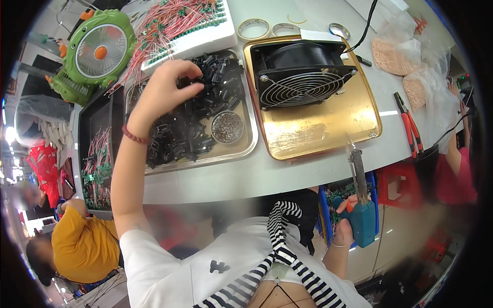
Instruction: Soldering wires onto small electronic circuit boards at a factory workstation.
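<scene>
My left hand [167,87] hovers over a metal tray [251,141] heaped with small black plastic parts [179,136]. Its thumb and forefinger are spread apart, with nothing visible between them. A round tin [227,127] of small grains sits in the same tray. Down at the right, beyond the table's near edge, my right hand [345,232] is wrapped round a teal pistol-shaped tool [363,226]. The tool has an orange trigger and a long grey barrel, which points up toward a gold tray [318,136]. Exactly what kind of tool it is, I cannot tell.
A black fan with a wire guard [303,87] stands on the gold tray. Behind the parts, a white foam block [205,33] carries red-wired green boards. Red-handled pliers [409,128] lie at right. A blue bin [377,205] sits below the table edge; a person in yellow [84,246] is at left.
</scene>
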Available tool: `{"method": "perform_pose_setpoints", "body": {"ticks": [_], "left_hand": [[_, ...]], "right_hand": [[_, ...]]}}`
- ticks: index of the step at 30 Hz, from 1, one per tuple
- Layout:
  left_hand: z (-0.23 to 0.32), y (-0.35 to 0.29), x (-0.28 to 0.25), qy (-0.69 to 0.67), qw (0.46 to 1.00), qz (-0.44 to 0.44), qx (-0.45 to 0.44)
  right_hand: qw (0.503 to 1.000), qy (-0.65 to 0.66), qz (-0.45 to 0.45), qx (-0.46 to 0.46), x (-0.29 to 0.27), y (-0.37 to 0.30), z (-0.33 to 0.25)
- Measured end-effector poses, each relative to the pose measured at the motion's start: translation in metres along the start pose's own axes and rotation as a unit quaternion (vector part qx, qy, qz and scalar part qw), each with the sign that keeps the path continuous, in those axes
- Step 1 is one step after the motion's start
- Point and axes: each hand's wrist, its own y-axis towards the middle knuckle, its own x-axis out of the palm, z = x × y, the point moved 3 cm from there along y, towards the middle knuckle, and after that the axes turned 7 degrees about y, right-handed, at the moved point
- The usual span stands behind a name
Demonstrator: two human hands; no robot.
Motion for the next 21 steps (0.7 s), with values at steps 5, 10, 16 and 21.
{"method": "perform_pose_setpoints", "body": {"ticks": [5,10,16,21], "left_hand": [[0.012,-0.007,0.029,0.242,0.969,0.025,0.036],[0.029,-0.014,0.001,0.029,0.994,0.1,-0.027],[0.11,-0.069,0.02,-0.287,0.952,-0.101,-0.006],[0.123,-0.117,0.089,-0.295,0.939,-0.145,-0.103]], "right_hand": [[0.999,-0.013,-0.034,-0.017,0.011,0.008,-0.002],[0.998,-0.022,-0.043,-0.03,0.003,0.003,-0.002],[1.0,0.011,-0.015,0.0,-0.001,0.002,-0.001],[1.0,0.025,-0.017,0.001,0.002,0.004,-0.002]]}}
